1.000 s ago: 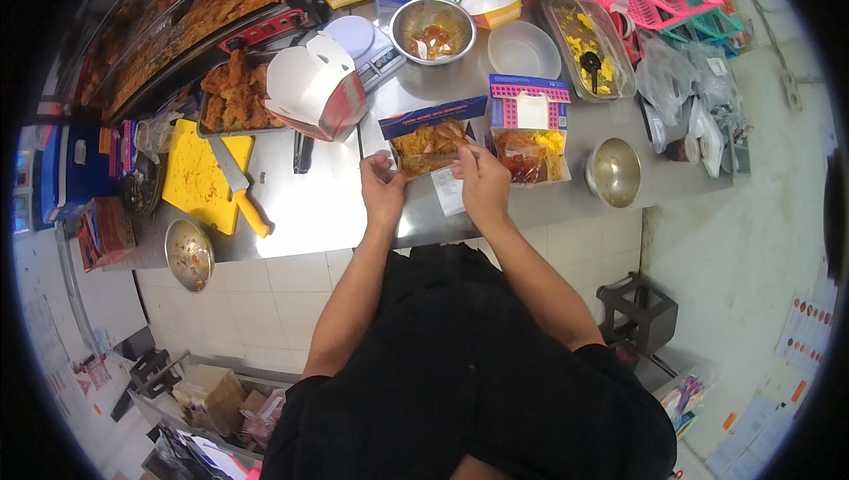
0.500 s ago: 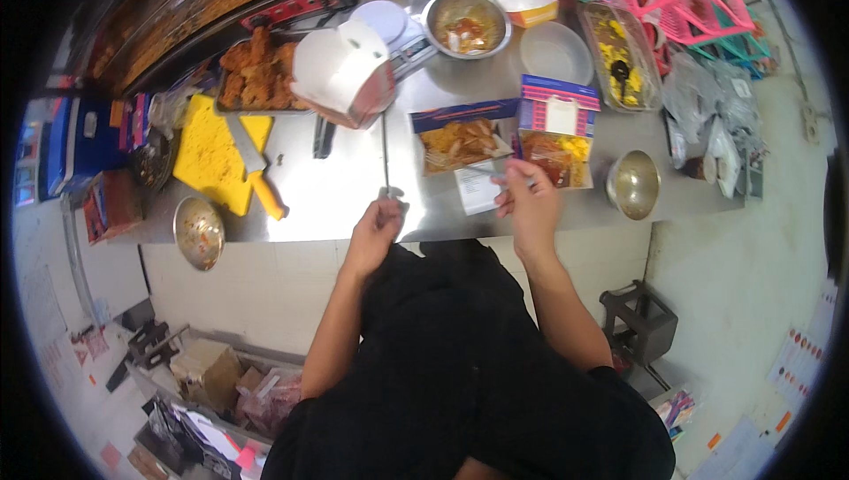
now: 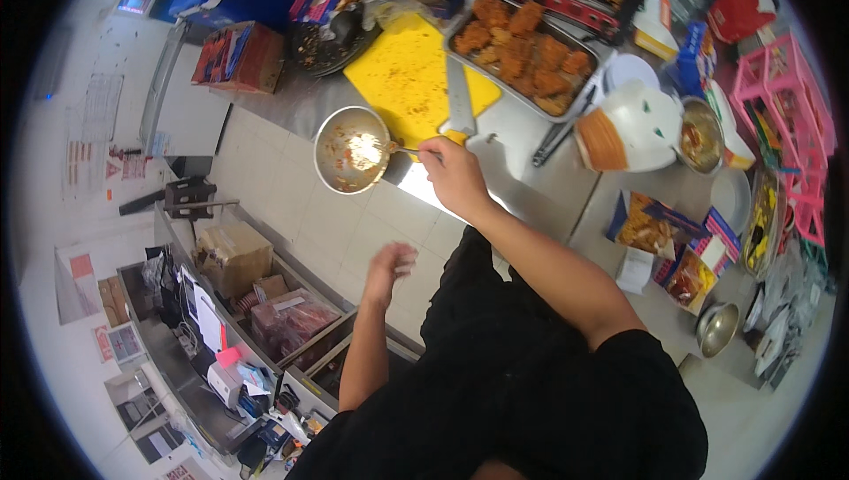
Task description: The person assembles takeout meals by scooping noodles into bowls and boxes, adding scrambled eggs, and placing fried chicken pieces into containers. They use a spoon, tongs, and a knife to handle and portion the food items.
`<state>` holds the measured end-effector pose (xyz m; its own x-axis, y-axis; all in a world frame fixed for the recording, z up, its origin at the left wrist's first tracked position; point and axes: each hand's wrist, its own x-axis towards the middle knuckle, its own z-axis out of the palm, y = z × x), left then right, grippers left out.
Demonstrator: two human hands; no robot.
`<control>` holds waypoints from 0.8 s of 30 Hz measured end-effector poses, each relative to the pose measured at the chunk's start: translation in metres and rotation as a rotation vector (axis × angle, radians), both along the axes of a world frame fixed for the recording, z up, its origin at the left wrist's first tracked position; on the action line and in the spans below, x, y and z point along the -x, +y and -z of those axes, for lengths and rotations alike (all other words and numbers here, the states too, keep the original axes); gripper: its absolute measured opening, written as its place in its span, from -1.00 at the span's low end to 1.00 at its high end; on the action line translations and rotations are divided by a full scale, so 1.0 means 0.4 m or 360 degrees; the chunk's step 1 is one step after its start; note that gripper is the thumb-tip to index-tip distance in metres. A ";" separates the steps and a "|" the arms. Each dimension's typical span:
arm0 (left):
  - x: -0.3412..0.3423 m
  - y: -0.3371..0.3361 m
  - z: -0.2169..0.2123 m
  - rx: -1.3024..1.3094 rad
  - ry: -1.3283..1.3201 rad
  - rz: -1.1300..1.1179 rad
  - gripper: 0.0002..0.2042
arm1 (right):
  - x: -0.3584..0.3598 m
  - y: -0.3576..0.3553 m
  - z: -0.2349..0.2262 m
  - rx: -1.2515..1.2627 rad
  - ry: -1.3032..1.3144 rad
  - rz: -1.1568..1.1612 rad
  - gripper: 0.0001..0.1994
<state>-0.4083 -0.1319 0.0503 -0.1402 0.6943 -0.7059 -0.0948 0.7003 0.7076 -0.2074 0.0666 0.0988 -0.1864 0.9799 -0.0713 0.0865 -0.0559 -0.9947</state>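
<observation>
Right hand (image 3: 453, 175) is pinched on a spoon handle (image 3: 409, 152) reaching into the metal bowl (image 3: 352, 149), which sits right at the surface (image 3: 522, 148) edge, at 9 o'clock from the hand. Left hand (image 3: 391, 268) hangs loosely curled, holding nothing, off the surface. Risk as I see it: nobody's steadying that bowl, so a hard scoop could tip it to the floor.

Right hand (image 3: 453, 175) apparently holds spoon over metal bowl (image 3: 351, 150).

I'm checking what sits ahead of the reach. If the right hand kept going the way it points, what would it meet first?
Probably the small metal bowl at the counter edge: the right hand points left toward it, holding a utensil that reaches its rim. Depth is unclear.
</observation>
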 end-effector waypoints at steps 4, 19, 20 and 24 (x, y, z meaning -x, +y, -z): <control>0.105 0.175 0.022 -0.0356 -0.0774 -0.1069 -0.34 | 0.190 0.098 0.011 -0.0090 -0.0498 -0.0248 -0.73; 0.295 0.410 0.160 -0.0534 -0.1086 -0.1375 -0.19 | -0.264 -0.238 0.016 0.0699 -0.0871 -0.0014 -0.50; 0.287 0.396 0.167 -0.0458 -0.0653 -0.1232 -0.20 | -0.326 -0.315 0.008 0.0873 -0.0984 0.0078 -0.49; 0.195 0.217 0.195 0.0134 0.0037 -0.0371 -0.33 | -0.473 -0.632 0.015 0.1595 -0.1198 0.0634 -0.48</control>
